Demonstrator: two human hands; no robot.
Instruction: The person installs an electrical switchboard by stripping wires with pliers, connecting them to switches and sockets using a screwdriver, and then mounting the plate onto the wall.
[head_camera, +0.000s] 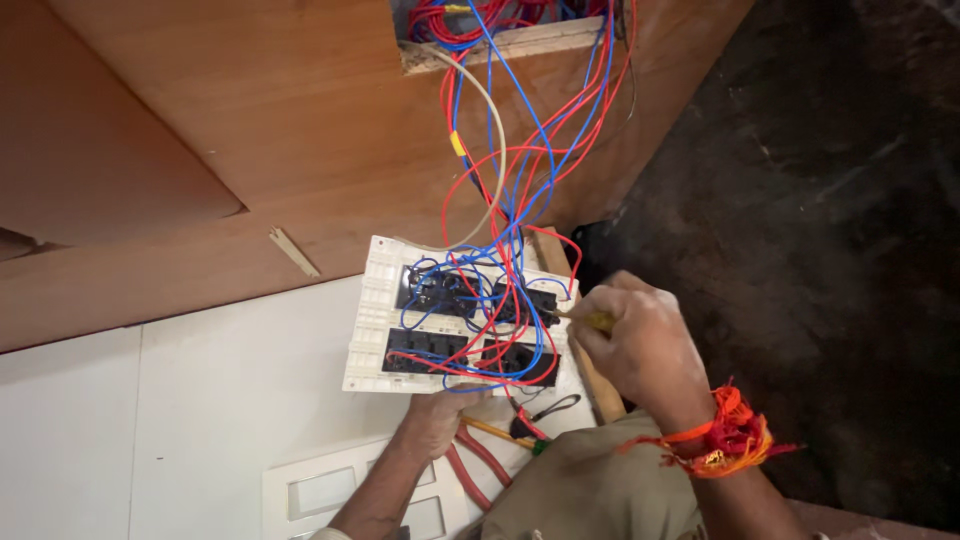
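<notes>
Brown plywood panelling with a cut-out opening spills red and blue wires down to a white rectangular plastic switch plate, held back-side up above a white surface. The left hand grips the plate's lower edge; the right hand is closed around a yellow-handled screwdriver at the black modules. Judging by this, most wires are already landed, while the plate remains unmounted.

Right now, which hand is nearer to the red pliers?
Left. The left hand is beside the red pliers, under the switch plate; the right hand is higher, holding a screwdriver.
</notes>
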